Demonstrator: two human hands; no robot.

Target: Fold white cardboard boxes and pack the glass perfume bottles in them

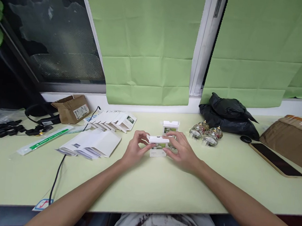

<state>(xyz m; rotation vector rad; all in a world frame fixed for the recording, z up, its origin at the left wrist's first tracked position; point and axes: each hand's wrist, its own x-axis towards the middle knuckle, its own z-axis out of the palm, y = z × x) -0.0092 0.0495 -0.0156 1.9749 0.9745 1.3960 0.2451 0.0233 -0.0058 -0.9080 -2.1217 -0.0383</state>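
Note:
A small white cardboard box (158, 152) with a green picture on its front stands upright between my two hands. My left hand (137, 147) grips its left side, thumb at the front face and fingers near the top flap. On the other side my right hand (181, 151) holds it with thumb and fingers bent round the right edge. A second, similar white box (170, 128) stands just behind. Something shiny shows partly behind my right hand, mostly hidden. Several shiny glass ornaments (206, 133) sit to the right.
Flattened white boxes (93, 142) lie in two piles on the left, with a black cable (59, 172) running by them. Further left are a small brown carton (71, 109) and a green-striped plastic packet (45, 140). A phone (275, 159), black bags (228, 114) and a large carton (291, 139) occupy the right.

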